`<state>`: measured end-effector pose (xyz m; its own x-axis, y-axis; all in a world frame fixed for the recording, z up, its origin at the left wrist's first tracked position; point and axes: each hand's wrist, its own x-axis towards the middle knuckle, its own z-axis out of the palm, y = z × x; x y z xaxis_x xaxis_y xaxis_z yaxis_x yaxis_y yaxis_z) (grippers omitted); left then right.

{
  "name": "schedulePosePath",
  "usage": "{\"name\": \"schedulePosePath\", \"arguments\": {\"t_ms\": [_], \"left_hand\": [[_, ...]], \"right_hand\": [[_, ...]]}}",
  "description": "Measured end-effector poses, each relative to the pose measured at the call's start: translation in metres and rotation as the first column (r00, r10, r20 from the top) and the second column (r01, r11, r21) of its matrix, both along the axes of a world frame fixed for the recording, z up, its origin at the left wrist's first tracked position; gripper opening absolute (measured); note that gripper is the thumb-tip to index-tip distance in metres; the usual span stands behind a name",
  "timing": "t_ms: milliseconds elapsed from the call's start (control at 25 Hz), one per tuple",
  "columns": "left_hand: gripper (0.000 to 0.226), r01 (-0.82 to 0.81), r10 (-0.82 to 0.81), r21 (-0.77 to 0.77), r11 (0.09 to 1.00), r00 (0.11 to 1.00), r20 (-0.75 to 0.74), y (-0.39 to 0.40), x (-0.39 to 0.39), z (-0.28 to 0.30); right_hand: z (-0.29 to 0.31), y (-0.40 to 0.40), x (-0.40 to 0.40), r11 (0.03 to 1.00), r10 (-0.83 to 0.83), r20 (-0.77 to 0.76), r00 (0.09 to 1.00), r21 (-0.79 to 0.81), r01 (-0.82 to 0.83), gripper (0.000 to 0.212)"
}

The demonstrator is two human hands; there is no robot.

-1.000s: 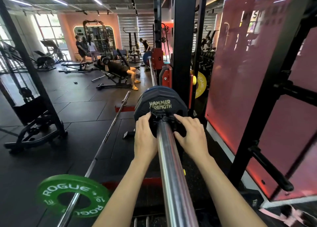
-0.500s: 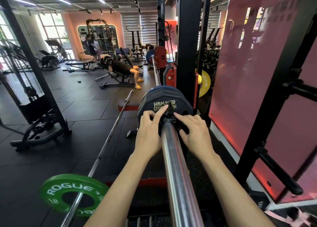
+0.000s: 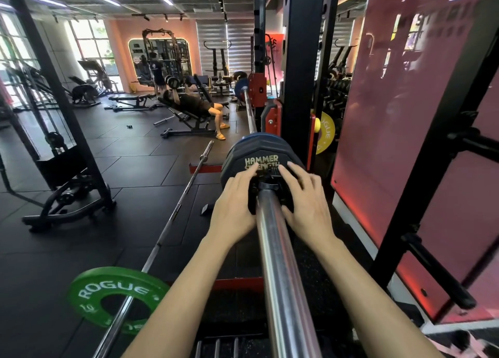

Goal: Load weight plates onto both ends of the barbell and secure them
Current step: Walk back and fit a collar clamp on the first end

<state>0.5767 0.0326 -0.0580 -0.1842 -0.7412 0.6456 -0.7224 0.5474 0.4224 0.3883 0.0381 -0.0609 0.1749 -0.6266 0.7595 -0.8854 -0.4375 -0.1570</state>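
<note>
Both hands sit either side of the barbell sleeve — left hand and right hand, fingers spread nearly flat, pressing the collar against the dark plate, probably to seat it snugly.

Black steel rack upright, pink glossy wall panel, yellow Rogue plate stored behind the upright, person lying on black incline bench, black rubber tiled floor, arched wall mirror
</note>
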Motion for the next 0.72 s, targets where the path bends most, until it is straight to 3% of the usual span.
{"name": "schedulePosePath", "arguments": {"t_ms": [240, 520, 720], "left_hand": [[0.098, -0.059, 0.069, -0.069, 0.996, 0.986, 0.152, -0.001, 0.015, -0.006], [0.090, -0.111, 0.118, -0.170, 0.979, 0.992, 0.035, -0.006, 0.017, -0.008], [0.091, -0.098, 0.117, -0.243, 0.965, 0.991, 0.065, -0.012, 0.017, -0.002]], "right_hand": [[-0.007, -0.008, -0.001, 0.996, 0.089, -0.051, 0.995, -0.011, -0.090, 0.101], [-0.002, -0.015, 0.000, 0.985, 0.075, -0.111, 0.991, -0.148, -0.091, 0.071], [-0.007, -0.015, 0.003, 0.979, 0.078, -0.064, 0.995, -0.183, -0.089, 0.069]]}}
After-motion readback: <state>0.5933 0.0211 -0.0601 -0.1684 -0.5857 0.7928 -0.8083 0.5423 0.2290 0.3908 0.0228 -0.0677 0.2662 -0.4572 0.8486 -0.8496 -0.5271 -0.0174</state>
